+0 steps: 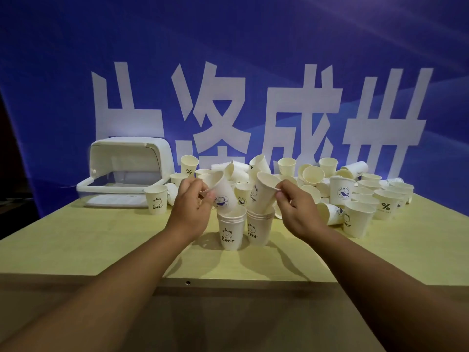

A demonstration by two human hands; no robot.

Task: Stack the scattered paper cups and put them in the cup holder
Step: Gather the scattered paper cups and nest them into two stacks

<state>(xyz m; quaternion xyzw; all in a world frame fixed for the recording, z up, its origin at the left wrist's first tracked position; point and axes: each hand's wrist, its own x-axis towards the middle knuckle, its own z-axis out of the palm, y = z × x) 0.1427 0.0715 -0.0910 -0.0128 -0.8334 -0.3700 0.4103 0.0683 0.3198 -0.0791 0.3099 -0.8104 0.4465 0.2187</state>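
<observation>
Fingers point(203, 193) pinch thin rims of smooth tapered paper cups point(223, 194).

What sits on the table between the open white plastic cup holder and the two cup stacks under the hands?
In the head view, one upright white paper Bear cup, close by the white plastic cup holder; beyond it, bare yellow table up to the left stack.

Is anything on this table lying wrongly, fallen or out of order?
Yes. Behind the two neat stacks, the loose cups form a disorderly heap; several lie on their sides, mouths facing outward. Each hand, left and right, holds one tilted cup. The cup holder stands open; no cups show inside.
</observation>
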